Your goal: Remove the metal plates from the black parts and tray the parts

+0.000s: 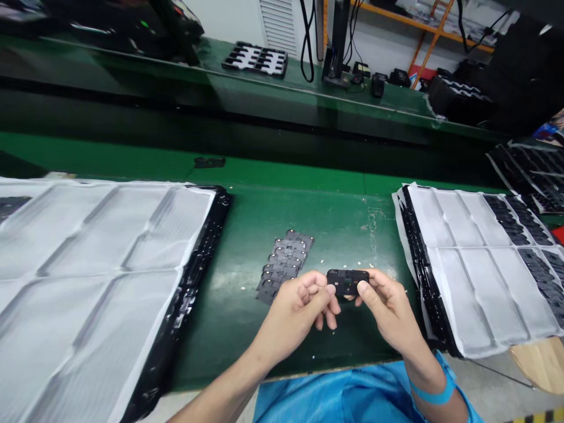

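Both hands (348, 305) pinch a flat black plate (348, 281) with holes.

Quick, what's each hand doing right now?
Left hand: closed, pinching the left end of the small black part.
Right hand: closed, pinching the right end of the same part.

left hand (299, 305) and right hand (390, 308) close together, fingers (324, 292) pinched

Sheet-covered tray stack (101, 258) at left; second tray stack (476, 276) at right — small parts tray (255, 59) on the far bench (304, 97).
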The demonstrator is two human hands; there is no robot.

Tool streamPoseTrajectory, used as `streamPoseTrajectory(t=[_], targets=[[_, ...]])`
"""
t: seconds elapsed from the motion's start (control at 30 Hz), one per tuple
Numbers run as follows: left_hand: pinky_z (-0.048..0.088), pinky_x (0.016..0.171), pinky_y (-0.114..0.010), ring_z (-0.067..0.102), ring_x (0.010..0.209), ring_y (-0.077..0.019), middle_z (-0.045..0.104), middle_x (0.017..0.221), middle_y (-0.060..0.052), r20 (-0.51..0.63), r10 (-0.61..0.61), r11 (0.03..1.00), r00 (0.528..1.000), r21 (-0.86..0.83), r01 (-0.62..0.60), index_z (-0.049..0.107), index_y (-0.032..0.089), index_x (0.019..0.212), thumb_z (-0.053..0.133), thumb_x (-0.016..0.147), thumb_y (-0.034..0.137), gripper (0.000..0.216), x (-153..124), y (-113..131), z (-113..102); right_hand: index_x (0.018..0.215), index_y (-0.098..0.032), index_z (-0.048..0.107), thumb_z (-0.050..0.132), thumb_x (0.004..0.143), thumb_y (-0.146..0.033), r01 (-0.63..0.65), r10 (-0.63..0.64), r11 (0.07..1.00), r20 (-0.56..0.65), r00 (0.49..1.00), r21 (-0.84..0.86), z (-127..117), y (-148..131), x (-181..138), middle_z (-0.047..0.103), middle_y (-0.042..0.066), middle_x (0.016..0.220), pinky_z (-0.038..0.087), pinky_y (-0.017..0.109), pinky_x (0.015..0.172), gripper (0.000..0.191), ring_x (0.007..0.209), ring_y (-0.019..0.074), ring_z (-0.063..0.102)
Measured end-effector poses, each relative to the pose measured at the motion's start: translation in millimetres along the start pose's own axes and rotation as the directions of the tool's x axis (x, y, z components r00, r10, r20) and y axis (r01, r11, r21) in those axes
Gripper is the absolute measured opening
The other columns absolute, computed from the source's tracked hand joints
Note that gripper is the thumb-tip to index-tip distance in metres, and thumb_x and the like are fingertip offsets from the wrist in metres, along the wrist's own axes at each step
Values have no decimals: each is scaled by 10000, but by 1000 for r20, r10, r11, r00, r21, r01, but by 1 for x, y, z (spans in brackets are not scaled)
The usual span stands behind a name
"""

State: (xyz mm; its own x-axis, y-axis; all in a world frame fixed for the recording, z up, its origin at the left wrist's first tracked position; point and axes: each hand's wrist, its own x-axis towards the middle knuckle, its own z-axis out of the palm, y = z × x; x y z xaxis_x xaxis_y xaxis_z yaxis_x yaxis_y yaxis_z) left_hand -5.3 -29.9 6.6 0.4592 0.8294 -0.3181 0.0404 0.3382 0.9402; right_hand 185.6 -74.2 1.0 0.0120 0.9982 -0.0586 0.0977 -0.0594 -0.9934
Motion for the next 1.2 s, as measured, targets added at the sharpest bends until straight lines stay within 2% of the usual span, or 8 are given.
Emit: streamPoseTrajectory(t=[0.23,0.4,0.6,0.8,0.9,1.03,1.2], targets=[[455,465,-207,660,478,-124,716,634,-2,6,-28,998,1000,-50,28,526,192,747,651,922,418,312,-7,-1,0,880,-169,661,594,1010,-529,-101,104,991,-40,994,83,11,0,3,583,-42,485,405,184,410,388,390,98,528],[438,451,-196,634,458,-111,701,606,8,11,-25,997,1000,-71,25,502,199,732,667,915,425,334,-11,-2,-1,734,-201,571,609,967,-549,-148,158,981,-71,985,125,18,2,4,521,-60,382,329,165,338,421,295,94,488],[422,446,-176,624,454,-95,691,599,15,25,-29,998,999,-63,30,483,198,723,669,904,417,339,-16,3,3,644,-211,506,606,946,-487,-113,128,986,-126,984,121,21,3,4,466,-78,382,276,148,314,421,260,69,440],[400,427,-178,627,441,-106,689,596,9,73,-57,995,996,-79,62,458,212,731,646,898,435,336,-16,1,-1,650,-189,542,616,927,-474,-150,172,973,-118,978,176,21,7,2,608,-18,517,271,150,302,404,275,64,469],[410,435,-195,626,455,-118,685,608,3,62,-59,996,996,-69,63,487,209,749,637,899,476,341,-17,-1,-4,656,-185,555,622,932,-478,-163,184,973,-122,975,165,22,7,1,628,-8,540,281,155,304,408,283,69,483],[364,457,-203,501,437,-96,625,539,30,-19,-19,1000,1000,5,19,587,185,843,594,923,469,296,-15,-3,-8,654,-187,565,590,974,-471,-116,127,989,-127,984,87,25,7,-2,599,-24,520,292,164,323,429,295,73,493],[344,502,-214,457,487,-92,562,548,48,-115,56,998,992,3,-56,587,187,764,584,906,386,244,-10,-6,-7,708,-187,630,521,1052,-405,38,-51,989,-84,995,-146,29,7,-10,525,-57,426,387,199,433,422,345,93,492]])
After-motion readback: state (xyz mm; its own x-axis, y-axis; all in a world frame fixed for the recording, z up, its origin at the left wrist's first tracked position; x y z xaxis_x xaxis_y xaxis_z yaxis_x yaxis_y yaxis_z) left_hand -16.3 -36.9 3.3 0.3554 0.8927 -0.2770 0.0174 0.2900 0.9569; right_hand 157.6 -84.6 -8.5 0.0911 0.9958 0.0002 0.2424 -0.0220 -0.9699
